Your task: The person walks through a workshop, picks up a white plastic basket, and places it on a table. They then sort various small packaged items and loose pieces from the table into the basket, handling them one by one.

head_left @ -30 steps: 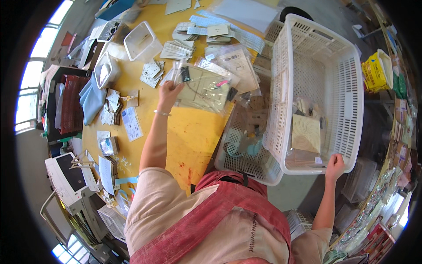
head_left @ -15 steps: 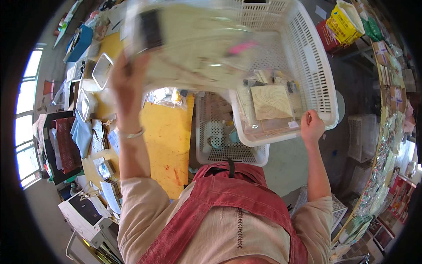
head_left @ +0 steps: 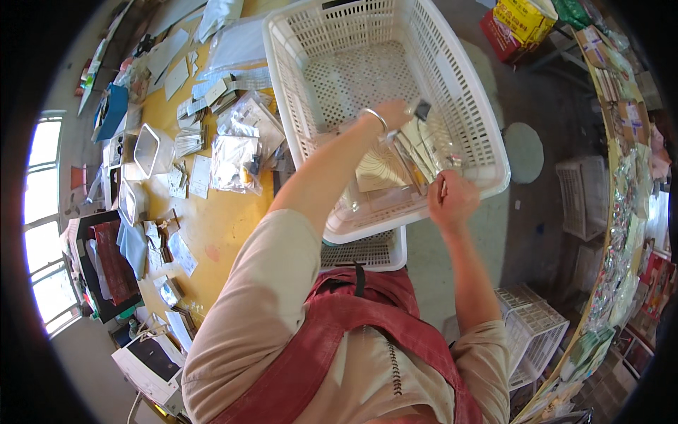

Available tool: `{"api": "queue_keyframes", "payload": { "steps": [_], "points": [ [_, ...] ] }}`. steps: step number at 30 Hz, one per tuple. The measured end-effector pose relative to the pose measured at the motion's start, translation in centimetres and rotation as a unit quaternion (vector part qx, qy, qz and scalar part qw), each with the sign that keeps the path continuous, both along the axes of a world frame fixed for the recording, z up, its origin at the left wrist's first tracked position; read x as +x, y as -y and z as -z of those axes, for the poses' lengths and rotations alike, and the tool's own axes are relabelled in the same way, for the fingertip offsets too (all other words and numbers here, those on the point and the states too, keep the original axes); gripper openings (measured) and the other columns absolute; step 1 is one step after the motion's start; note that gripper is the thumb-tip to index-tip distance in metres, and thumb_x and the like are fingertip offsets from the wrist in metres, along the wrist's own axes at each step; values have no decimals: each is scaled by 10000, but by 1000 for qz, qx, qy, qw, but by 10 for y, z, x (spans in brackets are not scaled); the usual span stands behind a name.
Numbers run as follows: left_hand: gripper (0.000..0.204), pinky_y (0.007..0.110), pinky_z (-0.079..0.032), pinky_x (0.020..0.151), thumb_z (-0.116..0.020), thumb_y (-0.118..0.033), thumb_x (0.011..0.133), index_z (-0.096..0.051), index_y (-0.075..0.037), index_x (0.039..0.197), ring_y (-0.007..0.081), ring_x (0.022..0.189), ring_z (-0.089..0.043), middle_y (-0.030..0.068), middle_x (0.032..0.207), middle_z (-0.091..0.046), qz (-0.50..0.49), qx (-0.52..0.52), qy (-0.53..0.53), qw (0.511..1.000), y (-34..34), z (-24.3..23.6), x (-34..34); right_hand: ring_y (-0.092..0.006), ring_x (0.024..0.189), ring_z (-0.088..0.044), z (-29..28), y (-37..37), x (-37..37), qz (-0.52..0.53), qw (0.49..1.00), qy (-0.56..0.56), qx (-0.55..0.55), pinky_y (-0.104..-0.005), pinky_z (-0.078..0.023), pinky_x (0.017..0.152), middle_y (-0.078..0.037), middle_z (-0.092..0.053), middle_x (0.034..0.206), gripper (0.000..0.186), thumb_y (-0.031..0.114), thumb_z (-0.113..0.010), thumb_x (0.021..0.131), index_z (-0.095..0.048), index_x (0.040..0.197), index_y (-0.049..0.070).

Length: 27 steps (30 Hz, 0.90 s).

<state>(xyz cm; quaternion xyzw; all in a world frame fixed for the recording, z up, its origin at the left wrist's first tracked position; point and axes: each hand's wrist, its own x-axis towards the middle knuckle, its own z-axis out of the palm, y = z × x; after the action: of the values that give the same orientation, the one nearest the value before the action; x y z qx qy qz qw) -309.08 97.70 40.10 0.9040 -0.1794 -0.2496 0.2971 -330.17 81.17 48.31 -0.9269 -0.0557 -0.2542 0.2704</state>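
My left hand (head_left: 397, 113) reaches into a white plastic crate (head_left: 458, 74), its fingers closed by a clear-bagged bundle of pale pieces (head_left: 419, 141) with a dark square piece at its top; the fingertips are mostly hidden. My right hand (head_left: 453, 199) is closed at the crate's near rim. A square panel with curved grooves (head_left: 378, 173) lies in the crate beside the bundle. Below that crate, a second white crate (head_left: 397, 254) shows partly.
A yellow table (head_left: 226, 219) with bagged parts (head_left: 236, 162), card stacks and clear tubs (head_left: 152, 152) is at the left. A round grey stool (head_left: 524, 152), more crates (head_left: 580, 198), yellow and red bags (head_left: 522, 21) and a cluttered shelf (head_left: 611, 212) are at the right.
The bagged bundle has gone from over the table, across in my left hand, down into the crate. The crate has shifted left in view, and my right hand has moved left with it.
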Motion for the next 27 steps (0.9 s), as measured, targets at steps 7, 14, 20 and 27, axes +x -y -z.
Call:
{"api": "queue_keyframes", "payload": {
  "steps": [7, 14, 20, 27],
  "points": [
    [810, 489, -415, 1070, -616, -457, 906, -258, -115, 1547, 364, 1270, -553, 249, 1404, -527, 95, 79, 167, 978, -17, 10, -31, -265, 503, -528, -1, 2, 3, -12, 1000, 14, 21, -397, -369, 513, -50, -519, 569, 52, 94, -649, 754, -599, 762, 108],
    [907, 409, -464, 1019, -737, -631, 725, -470, -106, 1415, 324, 1182, -613, 177, 1356, -598, 230, 294, -278, 885, -110, -40, -28, -287, 537, -541, -2, -7, 2, -31, 999, 6, 11, -412, -383, 525, -60, -542, 607, 23, 116, -625, 763, -606, 766, 103],
    [1092, 525, -351, 1109, -723, -727, 679, -436, 24, 1418, 392, 1318, -505, 266, 1421, -513, -47, 170, -68, 982, -74, -20, -57, -270, 537, -530, -8, -13, 0, 4, 1000, 12, -1, -406, -399, 555, -45, -536, 608, 30, 99, -600, 801, -625, 786, 95],
    [966, 546, -249, 1170, -749, -437, 778, -292, 61, 1469, 413, 1389, -381, 262, 1463, -425, -189, -43, 177, 965, -88, -55, -62, -296, 585, -572, 1, -12, -2, 16, 999, -36, 2, -404, -434, 590, -87, -607, 653, 83, 91, -602, 819, -671, 854, 61]
  ]
}}
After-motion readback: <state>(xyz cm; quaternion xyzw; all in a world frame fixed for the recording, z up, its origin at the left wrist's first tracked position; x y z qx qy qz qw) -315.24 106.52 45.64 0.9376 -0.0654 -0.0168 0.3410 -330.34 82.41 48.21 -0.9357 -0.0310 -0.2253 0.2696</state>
